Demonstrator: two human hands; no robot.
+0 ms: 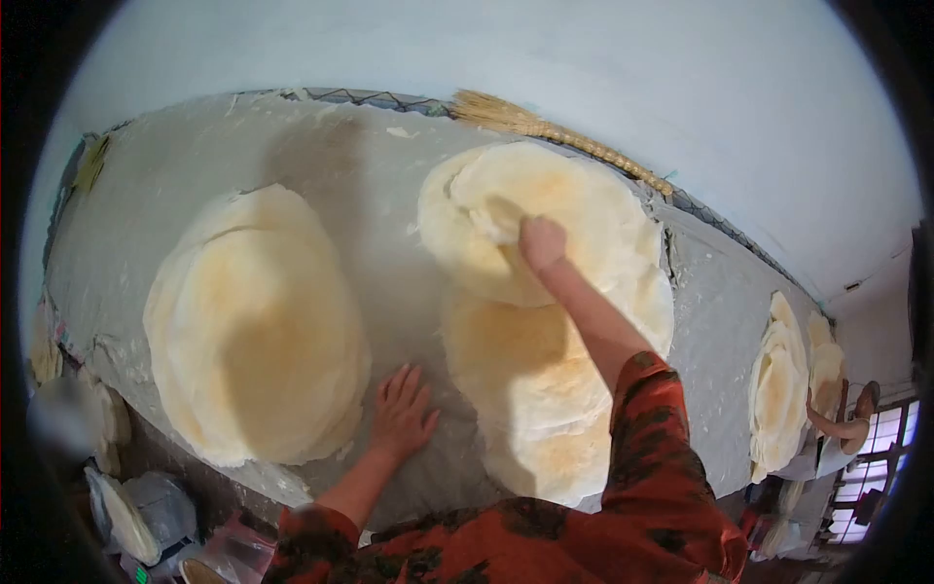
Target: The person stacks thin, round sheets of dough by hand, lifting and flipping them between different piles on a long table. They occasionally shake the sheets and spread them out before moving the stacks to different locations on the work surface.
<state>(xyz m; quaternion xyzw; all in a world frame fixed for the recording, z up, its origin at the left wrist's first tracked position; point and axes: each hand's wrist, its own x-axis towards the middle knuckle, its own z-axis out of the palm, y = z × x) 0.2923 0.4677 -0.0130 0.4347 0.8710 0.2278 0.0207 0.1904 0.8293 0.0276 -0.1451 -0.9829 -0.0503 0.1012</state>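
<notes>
My left hand (402, 414) lies flat on the grey table covering (404, 321), fingers spread, just right of a stack of large round flatbreads (268, 331). Over the far part of a second, spread-out pile of flatbreads, my right hand (542, 241) is closed. Its fingers grip a raised, folded part of the top flatbread (498, 222). The overlapping flatbreads (535, 346) below run toward my body, pale with light brown patches. My right forearm and red patterned sleeve hide part of their right side.
A straw broom (545, 127) lies along the back edge by the white wall. More flatbreads (780, 384) lie at the right end, where another person (844, 423) stands. A clear plastic container (161, 511) and more round breads are at lower left.
</notes>
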